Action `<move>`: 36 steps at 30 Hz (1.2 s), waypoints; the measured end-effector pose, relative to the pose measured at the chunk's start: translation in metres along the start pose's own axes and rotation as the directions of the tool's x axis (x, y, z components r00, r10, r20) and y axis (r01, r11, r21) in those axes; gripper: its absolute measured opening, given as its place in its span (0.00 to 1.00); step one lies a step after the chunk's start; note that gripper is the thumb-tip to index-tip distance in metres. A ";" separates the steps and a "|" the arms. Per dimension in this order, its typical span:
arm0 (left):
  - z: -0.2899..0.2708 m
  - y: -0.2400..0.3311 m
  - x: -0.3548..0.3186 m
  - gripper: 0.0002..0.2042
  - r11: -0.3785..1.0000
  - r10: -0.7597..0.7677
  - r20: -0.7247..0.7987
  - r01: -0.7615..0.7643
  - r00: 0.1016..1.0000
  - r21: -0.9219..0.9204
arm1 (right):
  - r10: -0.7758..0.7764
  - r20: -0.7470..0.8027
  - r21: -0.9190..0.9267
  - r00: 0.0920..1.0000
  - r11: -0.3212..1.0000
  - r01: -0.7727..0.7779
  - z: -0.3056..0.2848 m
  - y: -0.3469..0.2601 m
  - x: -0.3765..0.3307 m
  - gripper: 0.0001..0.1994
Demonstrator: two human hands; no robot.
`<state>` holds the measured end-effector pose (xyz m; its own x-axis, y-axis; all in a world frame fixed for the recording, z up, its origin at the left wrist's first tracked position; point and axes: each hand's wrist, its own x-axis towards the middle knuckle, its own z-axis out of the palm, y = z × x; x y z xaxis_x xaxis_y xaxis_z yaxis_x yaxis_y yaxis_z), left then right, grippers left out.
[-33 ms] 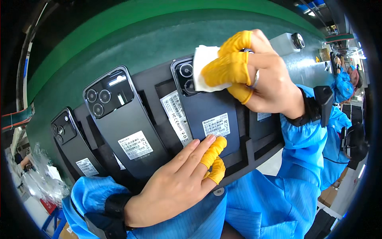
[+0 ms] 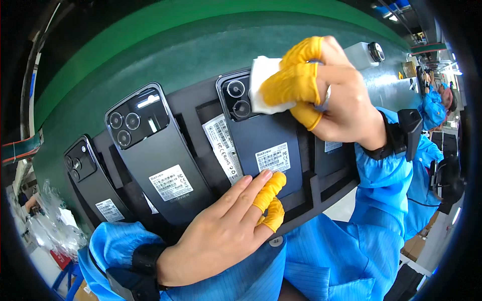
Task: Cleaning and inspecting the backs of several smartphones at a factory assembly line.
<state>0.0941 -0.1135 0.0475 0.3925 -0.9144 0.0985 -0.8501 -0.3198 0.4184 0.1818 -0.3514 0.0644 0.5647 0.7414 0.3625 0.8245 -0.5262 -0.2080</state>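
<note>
A dark smartphone (image 2: 268, 133) lies back side up in a black foam tray (image 2: 307, 198), with round lenses in its glossy camera panel and a white label lower down. Pinched in my right hand (image 2: 341, 95) is a folded white wiping cloth (image 2: 265, 75), pressed against the right side of that camera panel and hiding part of it. Yellow finger cots cover several of its fingers. My left hand (image 2: 221, 231) rests with fingers stretched out on the phone's lower end, beside the label; yellow cots cover its thumb and index finger.
Two similar phones (image 2: 160, 160) (image 2: 93, 180) lie to the left in the tray, and another (image 2: 331, 155) is partly hidden under my right arm. A bottle with a dark cap (image 2: 364, 54) stands on the green table (image 2: 201, 45). Clear plastic bags (image 2: 55, 220) pile at left. Co-workers sit at right.
My right hand has slid slightly rightward with the cloth, baring more of the camera panel. My left hand and the phones have stayed in place.
</note>
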 end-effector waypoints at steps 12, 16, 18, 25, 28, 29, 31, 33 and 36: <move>-0.001 0.001 -0.003 0.12 1.000 0.016 0.061 -0.016 0.998 0.005 | -0.165 -0.062 -0.162 0.984 0.975 0.153 0.040 -0.053 -0.005 0.18; 0.002 -0.001 -0.001 0.12 0.999 0.003 -0.003 -0.003 1.000 0.032 | -0.033 -0.059 0.093 0.998 0.995 0.038 0.020 -0.026 -0.011 0.13; 0.004 -0.001 -0.001 0.12 1.000 -0.003 -0.032 0.004 0.999 0.031 | 0.098 -0.074 0.054 0.992 0.994 -0.094 0.007 -0.017 -0.007 0.13; 0.003 -0.001 -0.002 0.11 1.000 0.004 -0.028 -0.004 1.000 0.022 | -0.178 -0.044 -0.082 0.983 0.981 0.174 0.032 -0.019 0.012 0.12; 0.003 -0.002 -0.002 0.11 1.000 0.020 -0.036 -0.020 0.999 0.014 | -0.215 -0.015 -0.203 0.977 0.957 0.207 0.033 -0.030 0.004 0.11; 0.003 -0.003 -0.002 0.11 1.000 0.029 -0.034 -0.029 0.999 0.012 | -0.209 0.044 -0.238 0.977 0.948 0.214 0.032 -0.032 0.001 0.11; 0.003 -0.002 -0.003 0.11 1.000 0.022 -0.032 -0.022 0.999 0.009 | -0.258 -0.038 -0.215 0.965 0.945 0.245 0.040 -0.033 -0.002 0.09; 0.003 -0.002 -0.003 0.11 1.000 0.019 -0.029 -0.018 0.999 0.005 | -0.290 -0.263 -0.162 0.920 0.954 0.254 0.058 -0.037 -0.005 0.06; 0.004 -0.002 -0.003 0.11 1.000 0.015 -0.041 -0.016 0.999 -0.016 | -0.239 -0.260 -0.268 0.936 0.949 0.167 0.054 -0.038 -0.008 0.06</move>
<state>0.0929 -0.1109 0.0423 0.3933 -0.9084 0.1415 -0.8504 -0.3010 0.4314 0.1475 -0.3147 0.0202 0.3221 0.7112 0.6249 0.8669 -0.4868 0.1072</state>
